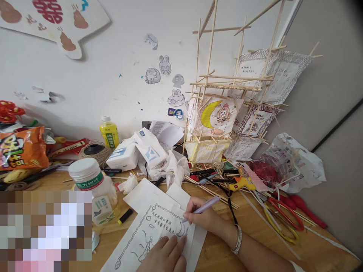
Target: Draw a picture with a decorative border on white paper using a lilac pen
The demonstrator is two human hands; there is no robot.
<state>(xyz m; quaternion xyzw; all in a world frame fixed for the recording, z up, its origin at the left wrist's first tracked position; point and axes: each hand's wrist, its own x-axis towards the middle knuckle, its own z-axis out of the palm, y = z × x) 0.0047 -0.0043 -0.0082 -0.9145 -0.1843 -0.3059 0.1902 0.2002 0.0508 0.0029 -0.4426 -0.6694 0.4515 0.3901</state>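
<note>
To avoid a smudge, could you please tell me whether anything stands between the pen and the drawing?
Nothing visible does: the pen, in the right hand, has its tip at the right side of the drawing. The left hand lies on the drawing, clear of the tip.

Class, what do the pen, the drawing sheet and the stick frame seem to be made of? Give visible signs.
Pen: probably plastic, judging by its smooth, even lilac barrel.
Drawing sheet: matt white paper, with crisp edges and dark drawn lines.
Stick frame: wood or bamboo, seemingly unpainted, judging by its pale tan rods.
</note>
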